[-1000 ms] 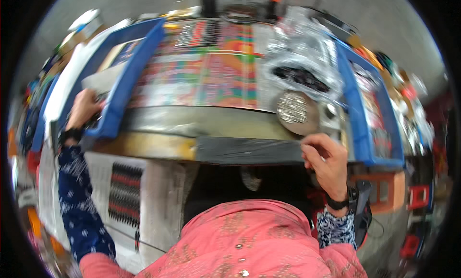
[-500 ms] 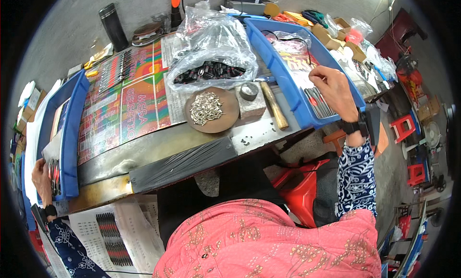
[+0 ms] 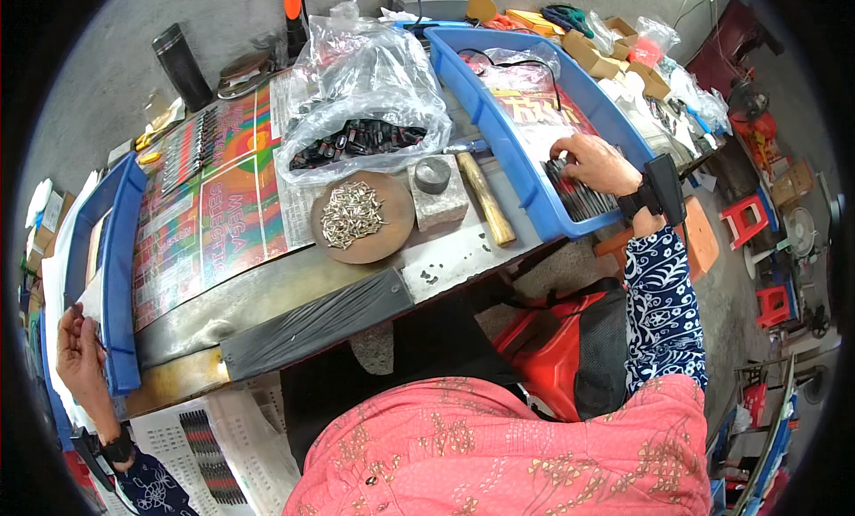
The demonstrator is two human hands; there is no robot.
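In the right blue tray point(image 3: 534, 195), a row of slim dark pieces point(image 3: 579, 200) lies side by side. My right hand point(image 3: 598, 167) reaches over that row, its bent fingers at the far-left end of the pieces; whether one is gripped I cannot make out. At the far left, my left hand point(image 3: 82, 360) is by the near end of another blue tray point(image 3: 120, 284). Its fingers are curled together, with a small dark reddish bit showing beside them, too small to name. A round plate point(image 3: 392, 240) heaped with small silvery pins point(image 3: 353, 215) lies on the bench between both trays.
A clear plastic bag point(image 3: 347, 80) of black parts stands behind the plate. Right of the plate are a metal block point(image 3: 436, 200) and a hammer point(image 3: 485, 200). Printed sheets point(image 3: 209, 204) cover the bench's left part. A red stool point(image 3: 548, 360) stands below the front edge.
My right hand has come down onto the slim dark pieces, which now look darker with less red showing. My left hand has turned and its fingers have drawn together. The whole view has shifted slightly.
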